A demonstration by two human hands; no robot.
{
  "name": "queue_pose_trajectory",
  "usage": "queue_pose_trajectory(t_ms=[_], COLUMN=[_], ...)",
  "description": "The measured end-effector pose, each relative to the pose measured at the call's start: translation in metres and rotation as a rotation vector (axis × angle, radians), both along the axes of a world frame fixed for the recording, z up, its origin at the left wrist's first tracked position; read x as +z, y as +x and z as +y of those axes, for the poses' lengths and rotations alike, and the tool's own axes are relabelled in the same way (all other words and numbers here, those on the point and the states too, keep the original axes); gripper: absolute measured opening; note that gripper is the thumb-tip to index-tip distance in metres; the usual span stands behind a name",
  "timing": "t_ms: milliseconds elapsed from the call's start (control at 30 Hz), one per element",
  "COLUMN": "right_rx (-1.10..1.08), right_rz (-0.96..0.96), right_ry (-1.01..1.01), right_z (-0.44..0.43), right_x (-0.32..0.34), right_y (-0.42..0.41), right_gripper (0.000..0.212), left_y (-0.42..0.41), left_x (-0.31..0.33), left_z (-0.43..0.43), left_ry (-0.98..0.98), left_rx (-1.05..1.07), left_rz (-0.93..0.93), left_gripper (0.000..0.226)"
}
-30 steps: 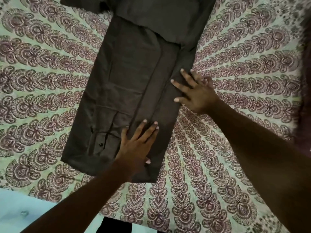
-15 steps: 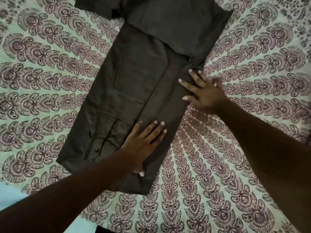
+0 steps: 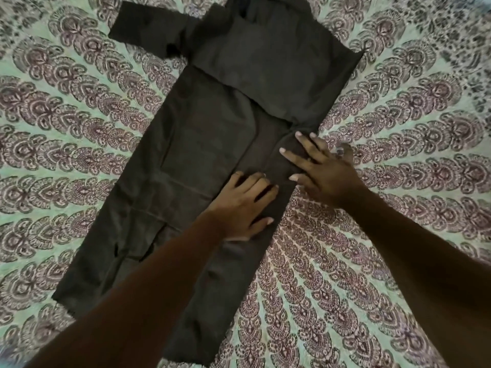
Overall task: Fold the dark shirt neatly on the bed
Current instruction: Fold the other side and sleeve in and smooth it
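Left hand [image 3: 244, 205] and right hand [image 3: 321, 171]: both flat, side by side. On the bed [image 3: 66, 115], the dark shirt [image 3: 199, 155] lies lengthwise. My read: one side folded in, one sleeve [image 3: 146, 30] out, crosswise folds left. Fingers straight, pressing cloth, gripping nothing.

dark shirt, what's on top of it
The left hand and right hand rest flat on the shirt. The left forearm hides part of its lower half.
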State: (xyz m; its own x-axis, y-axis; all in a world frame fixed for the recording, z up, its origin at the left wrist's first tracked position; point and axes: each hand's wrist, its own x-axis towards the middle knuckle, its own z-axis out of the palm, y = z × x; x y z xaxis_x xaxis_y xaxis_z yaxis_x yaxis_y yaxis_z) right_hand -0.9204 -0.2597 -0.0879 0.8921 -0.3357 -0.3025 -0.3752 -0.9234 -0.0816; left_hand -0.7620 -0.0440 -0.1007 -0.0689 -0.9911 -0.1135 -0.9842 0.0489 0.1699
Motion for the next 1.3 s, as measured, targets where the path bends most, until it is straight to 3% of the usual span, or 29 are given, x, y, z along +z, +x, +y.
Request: queue_pose_trajectory(t_ms=[133,300,500,567,700,800,900,1067,1167,1233,1300], right_rx=[-0.023,-0.230,-0.426,-0.490,-0.486,-0.521,-0.567,-0.558,-0.523,-0.406,-0.229], right_rz=[-0.149,-0.488,-0.127,-0.085,-0.191,-0.382,-0.436,-0.411,-0.608,-0.695,-0.621], right_ry=[-0.038,-0.080,-0.004,0.044,0.065,0.017,-0.040,-0.086,-0.164,-0.168,-0.142], right_z=[-0.031,-0.078,-0.124,-0.133,-0.146,-0.153,-0.149,-0.145,-0.122,-0.091,-0.060], right_x=[0.008,0.020,0.031,0.034,0.037,0.037,0.032,0.023,0.021,0.018,0.007], right_y=[0.019,0.073,0.150,0.166,0.182,0.186,0.190,0.186,0.161,0.126,0.079], right_gripper=[0.065,0.035,0.068,0.069,0.032,0.031,0.031,0.039,0.040,0.032,0.027], left_y=[0.000,0.003,0.003,0.003,0.006,0.007,0.006,0.005,0.005,0.005,0.005], left_x=[-0.006,-0.009,-0.016,-0.015,-0.014,-0.016,-0.017,-0.018,-0.020,-0.019,-0.019], left_z=[0.001,-0.005,-0.003,-0.003,-0.003,-0.003,-0.002,-0.002,-0.002,-0.002,-0.002], left_ry=[0.020,0.035,-0.006,0.001,0.016,0.015,0.010,0.014,0.018,0.021,0.016], left_rx=[0.026,0.033,0.034,0.034,0.026,0.014,0.013,0.016,0.024,0.029,0.027], left_rz=[0.023,0.068,0.062,0.068,0.066,0.065,0.067,0.073,0.076,0.079,0.083], left_gripper=[0.072,0.076,0.075,0.074,0.075,0.076,0.076,0.076,0.077,0.078,0.078])
